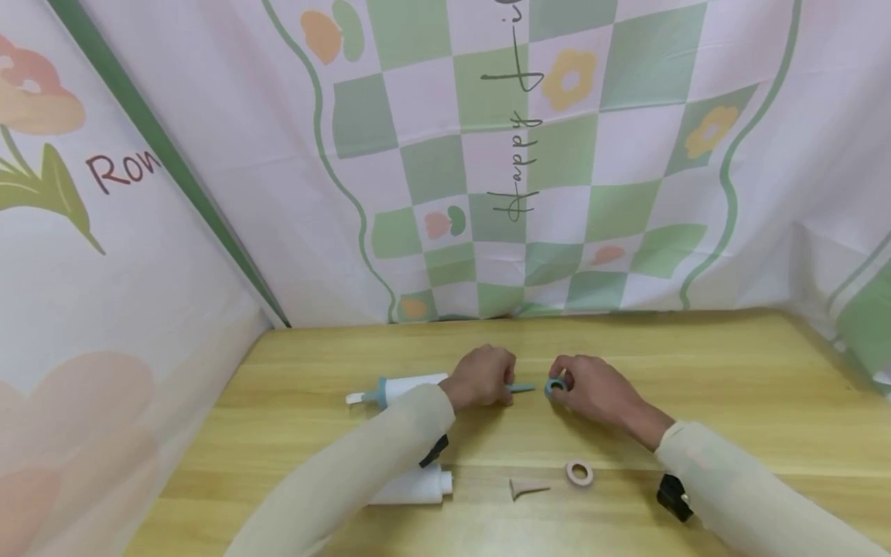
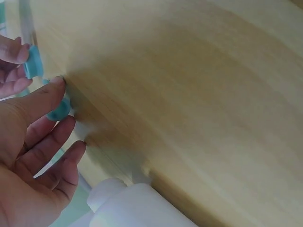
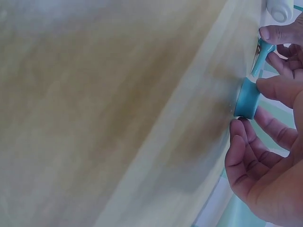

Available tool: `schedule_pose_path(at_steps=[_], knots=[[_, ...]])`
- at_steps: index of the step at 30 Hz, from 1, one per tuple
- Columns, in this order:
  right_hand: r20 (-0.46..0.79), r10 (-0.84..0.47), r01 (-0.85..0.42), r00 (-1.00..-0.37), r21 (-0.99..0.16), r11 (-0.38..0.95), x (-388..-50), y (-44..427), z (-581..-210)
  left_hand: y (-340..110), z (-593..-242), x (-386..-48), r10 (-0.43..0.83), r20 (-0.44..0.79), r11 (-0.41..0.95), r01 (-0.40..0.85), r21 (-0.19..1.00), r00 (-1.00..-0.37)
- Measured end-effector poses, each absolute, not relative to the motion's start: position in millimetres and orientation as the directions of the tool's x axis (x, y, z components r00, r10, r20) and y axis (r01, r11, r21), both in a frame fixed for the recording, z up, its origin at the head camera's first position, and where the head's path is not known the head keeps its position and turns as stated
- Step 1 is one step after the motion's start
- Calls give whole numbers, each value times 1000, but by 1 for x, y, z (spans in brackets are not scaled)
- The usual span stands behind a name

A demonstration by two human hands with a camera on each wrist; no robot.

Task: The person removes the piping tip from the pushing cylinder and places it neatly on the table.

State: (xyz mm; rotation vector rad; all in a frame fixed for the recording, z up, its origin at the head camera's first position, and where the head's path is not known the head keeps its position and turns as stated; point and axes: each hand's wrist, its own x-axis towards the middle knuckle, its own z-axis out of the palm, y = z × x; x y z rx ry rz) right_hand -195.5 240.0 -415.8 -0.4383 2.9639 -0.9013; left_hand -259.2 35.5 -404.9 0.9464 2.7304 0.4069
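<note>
My left hand point(image 1: 483, 375) pinches a small teal tapered nozzle point(image 1: 524, 388) by its wide end, thin tip towards the right. In the right wrist view the nozzle point(image 3: 262, 56) slants down between both hands. My right hand point(image 1: 597, 391) holds a teal ring point(image 1: 548, 388) between thumb and fingers, a short gap from the nozzle's tip. The ring point(image 3: 246, 100) looks like a short, wide collar from the right wrist. Partly behind my left forearm lies a white bottle point(image 1: 407, 384) with a teal collar and white tip.
Nearer on the wooden table point(image 1: 724, 371) lie a pink tapered nozzle point(image 1: 529, 486) and a pink ring point(image 1: 588, 473). A second white bottle point(image 1: 414, 489) is partly covered by the left sleeve. Printed cloth point(image 1: 557, 155) hangs along the table's back edge.
</note>
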Motion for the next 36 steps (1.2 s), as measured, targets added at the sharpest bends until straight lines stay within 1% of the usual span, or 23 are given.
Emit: schedule_pose_path(at_steps=[10, 19, 26, 32, 36], knots=[[64, -255, -245, -965, -566, 787, -192, 240, -413, 36, -403, -259, 641, -113, 746, 582, 325, -759], [63, -209, -209, -976, -549, 810, -186, 241, -407, 32, -401, -260, 643, -140, 748, 577, 328, -753], [62, -180, -183, -982, -564, 805, -179, 243, -404, 28, -398, -259, 634, -160, 751, 554, 359, -757], [82, -155, -174, -985, -579, 796, -170, 244, -403, 25, -389, -257, 644, -122, 731, 559, 391, -755], [99, -138, -170, -986, -572, 802, -162, 243, -397, 23, -378, -255, 663, -92, 711, 587, 388, -743]])
